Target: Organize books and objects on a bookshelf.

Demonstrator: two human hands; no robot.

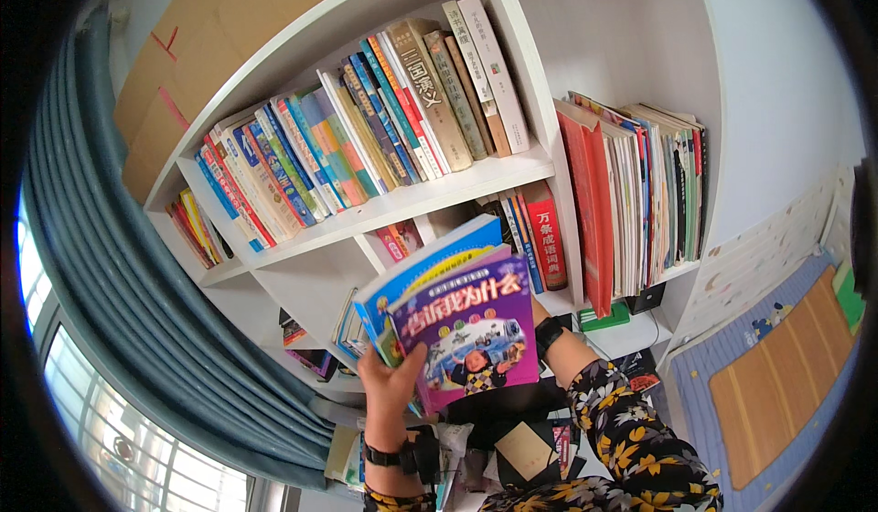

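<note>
My left hand [391,381] grips a small stack of thin books by their lower left edge, its thumb over the front cover. Foremost is a purple book [480,347] with large printed characters and a picture of a child. Behind it a thicker blue book [439,251] with a yellow band sticks up. The stack is tilted and held in front of the middle shelf. My right hand [540,311] is mostly hidden behind the purple book; only its wrist edge and dark strap show, so its fingers cannot be made out.
A white bookcase [425,203] stands ahead, its upper shelf holding a row of upright books [357,121]. A thick red book [545,237] stands on the middle shelf. Magazines and folders [638,196] fill the right compartment. Blue-grey curtains [171,347] hang left. Below lies a cluttered desk with a card [526,450].
</note>
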